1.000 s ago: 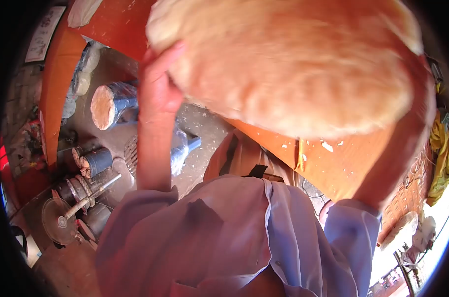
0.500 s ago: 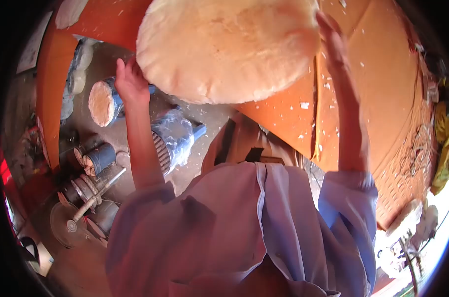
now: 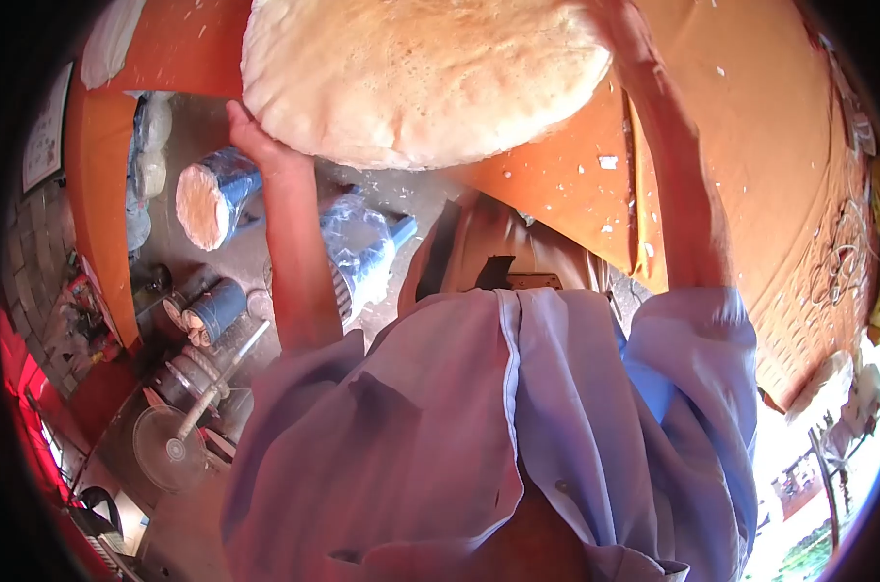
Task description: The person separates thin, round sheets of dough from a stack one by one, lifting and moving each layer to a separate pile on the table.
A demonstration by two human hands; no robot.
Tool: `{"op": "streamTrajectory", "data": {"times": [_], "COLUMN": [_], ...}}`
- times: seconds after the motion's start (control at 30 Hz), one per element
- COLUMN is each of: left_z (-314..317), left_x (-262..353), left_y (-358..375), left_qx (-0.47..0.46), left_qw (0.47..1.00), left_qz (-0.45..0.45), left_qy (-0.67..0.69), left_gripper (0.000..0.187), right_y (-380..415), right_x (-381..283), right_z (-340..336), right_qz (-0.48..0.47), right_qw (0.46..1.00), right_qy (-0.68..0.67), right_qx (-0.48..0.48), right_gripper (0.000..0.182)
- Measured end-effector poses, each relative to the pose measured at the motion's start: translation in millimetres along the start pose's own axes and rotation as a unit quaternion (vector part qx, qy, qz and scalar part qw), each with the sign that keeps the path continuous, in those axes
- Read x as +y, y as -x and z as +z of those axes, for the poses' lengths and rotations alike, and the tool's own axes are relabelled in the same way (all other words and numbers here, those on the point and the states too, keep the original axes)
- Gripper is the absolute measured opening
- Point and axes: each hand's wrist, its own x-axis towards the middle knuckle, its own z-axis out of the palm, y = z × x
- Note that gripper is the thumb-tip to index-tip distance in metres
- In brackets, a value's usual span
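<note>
A large round cream pad (image 3: pixel 421 82), thick and soft-looking with a dimpled rim, fills the top middle of the view. Its upper part is cut off by the frame edge. My left hand (image 3: pixel 254 136) is at its lower left edge, thumb showing and the other fingers mostly hidden by the pad. Along the right edge lies my right hand (image 3: pixel 615 29), its fingers against the rim and partly out of frame. The pad appears held between both hands, above an orange surface (image 3: pixel 741 126) dotted with white scraps.
Below left stand a blue cylinder with a cream round end (image 3: pixel 202 207) and a plastic-wrapped blue item (image 3: pixel 358 242). Further down are smaller dark blue rolls (image 3: pixel 217 310) and a round metal disc on a stand (image 3: pixel 168 448). A tangled cord (image 3: pixel 846 257) lies at right.
The pad has moved up and slightly left in view. My right hand has gone higher along its edge, and my left wrist has turned with its hand more behind the rim.
</note>
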Motion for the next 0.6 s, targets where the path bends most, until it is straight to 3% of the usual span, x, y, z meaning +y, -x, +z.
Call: {"op": "streamTrajectory", "data": {"times": [0.07,0.17,0.37,0.47,0.6], "left_z": [3,-2,-9,-9,-13], "left_x": [7,-4,-3,-10,-15], "left_y": [5,-8,-3,-7,-9], "left_qx": [0.0,-0.016,-0.02,-0.019,-0.044], "left_qw": [0.997,0.999,1.0,0.997,0.999], "left_qz": [-0.048,0.035,-0.005,0.051,0.026], "left_qy": [0.057,-0.029,0.011,-0.045,-0.005], "left_gripper": [0.06,0.059,0.053,0.054,0.054], "right_y": [4,7,15,19,22], "right_x": [-1,-1,7,12,20], "right_z": [-2,0,0,3,-1], "right_qz": [0.003,0.01,0.03,0.033,0.031], "right_qw": [1.0,1.0,0.999,0.999,0.997], "right_qy": [0.001,-0.001,-0.009,-0.02,-0.063], "right_qx": [0.004,0.004,0.012,0.018,0.01], "right_gripper": [0.057,0.056,0.055,0.054,0.054]}}
